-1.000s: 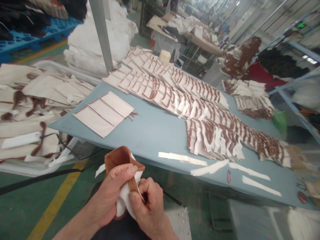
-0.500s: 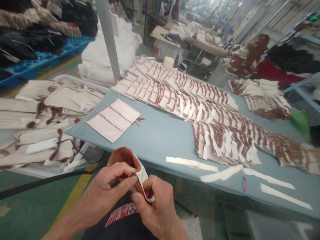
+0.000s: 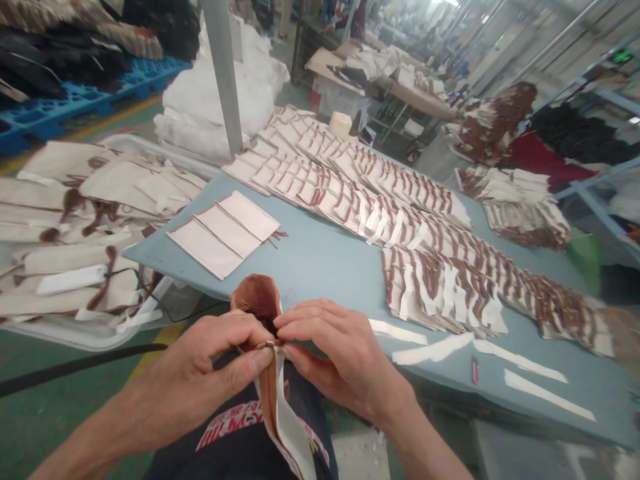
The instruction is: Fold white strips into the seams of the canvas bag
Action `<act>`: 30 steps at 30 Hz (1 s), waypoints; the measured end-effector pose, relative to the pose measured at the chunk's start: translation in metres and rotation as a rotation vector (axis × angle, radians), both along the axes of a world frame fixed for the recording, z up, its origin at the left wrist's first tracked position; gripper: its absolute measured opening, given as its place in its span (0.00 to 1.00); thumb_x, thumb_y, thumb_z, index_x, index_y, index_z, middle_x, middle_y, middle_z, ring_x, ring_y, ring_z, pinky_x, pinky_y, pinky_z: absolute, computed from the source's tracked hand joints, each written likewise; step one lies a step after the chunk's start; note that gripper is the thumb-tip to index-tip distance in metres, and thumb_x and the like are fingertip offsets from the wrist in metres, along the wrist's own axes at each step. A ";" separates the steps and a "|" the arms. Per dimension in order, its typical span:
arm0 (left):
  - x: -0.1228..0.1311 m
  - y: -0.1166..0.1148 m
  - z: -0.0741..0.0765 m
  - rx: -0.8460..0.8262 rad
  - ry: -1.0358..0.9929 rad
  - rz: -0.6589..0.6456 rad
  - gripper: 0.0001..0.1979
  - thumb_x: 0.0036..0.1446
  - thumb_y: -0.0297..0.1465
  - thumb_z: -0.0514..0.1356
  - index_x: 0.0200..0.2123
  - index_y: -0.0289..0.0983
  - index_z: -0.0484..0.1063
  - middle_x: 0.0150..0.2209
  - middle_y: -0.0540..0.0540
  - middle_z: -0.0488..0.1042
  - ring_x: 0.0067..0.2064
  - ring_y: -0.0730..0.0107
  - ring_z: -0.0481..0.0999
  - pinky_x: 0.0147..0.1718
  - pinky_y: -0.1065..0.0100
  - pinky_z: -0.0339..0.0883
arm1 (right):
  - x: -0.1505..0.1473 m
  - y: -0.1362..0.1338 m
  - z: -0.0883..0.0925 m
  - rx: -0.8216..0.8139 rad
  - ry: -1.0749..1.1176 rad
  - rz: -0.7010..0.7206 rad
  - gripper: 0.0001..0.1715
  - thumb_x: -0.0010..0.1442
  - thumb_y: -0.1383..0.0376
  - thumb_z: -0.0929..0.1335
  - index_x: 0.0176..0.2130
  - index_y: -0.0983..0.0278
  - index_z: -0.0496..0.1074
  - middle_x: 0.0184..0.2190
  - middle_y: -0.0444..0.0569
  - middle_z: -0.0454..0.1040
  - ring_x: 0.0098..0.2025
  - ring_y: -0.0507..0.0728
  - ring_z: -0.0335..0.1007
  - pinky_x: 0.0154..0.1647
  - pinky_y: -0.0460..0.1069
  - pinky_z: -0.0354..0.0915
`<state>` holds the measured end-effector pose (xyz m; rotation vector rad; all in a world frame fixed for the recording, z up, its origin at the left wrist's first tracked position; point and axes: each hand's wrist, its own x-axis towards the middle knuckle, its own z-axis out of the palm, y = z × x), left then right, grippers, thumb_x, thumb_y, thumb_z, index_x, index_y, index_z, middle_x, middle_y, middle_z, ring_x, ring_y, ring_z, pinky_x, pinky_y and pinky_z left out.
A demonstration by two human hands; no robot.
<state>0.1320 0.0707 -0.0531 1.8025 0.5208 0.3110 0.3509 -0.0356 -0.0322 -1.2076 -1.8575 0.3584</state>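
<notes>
A brown and off-white fabric piece (image 3: 256,295) hangs between my hands above my lap, its brown side curled up at the top and a long pale-edged strip of it running down. My left hand (image 3: 227,367) pinches its folded edge between thumb and fingers. From the other side, my right hand (image 3: 333,357) closes thumb and fingertips on the same edge, close to the left thumb. The exact layers under the fingertips are hidden. Beyond my hands, a flat cream panel with brown seams (image 3: 225,233) lies on the blue-green table (image 3: 320,273).
Overlapping rows of cream and brown pieces (image 3: 345,187) cover the table's far side. White strips (image 3: 435,348) and a small pink tool (image 3: 475,370) lie near its front edge. A bin of similar pieces (image 3: 75,267) stands left, beside a metal post (image 3: 223,80).
My right hand has shifted up to the edge beside my left thumb. The fabric's lower part now hangs down in a long strip, and the view has shifted slightly.
</notes>
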 end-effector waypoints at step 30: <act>0.013 -0.062 -0.002 -0.082 0.080 -0.353 0.06 0.57 0.27 0.60 0.28 0.40 0.70 0.34 0.55 0.80 0.38 0.72 0.76 0.40 0.74 0.65 | 0.026 -0.001 0.001 0.027 -0.478 -0.210 0.18 0.65 0.80 0.63 0.32 0.59 0.71 0.26 0.45 0.80 0.27 0.56 0.73 0.30 0.50 0.59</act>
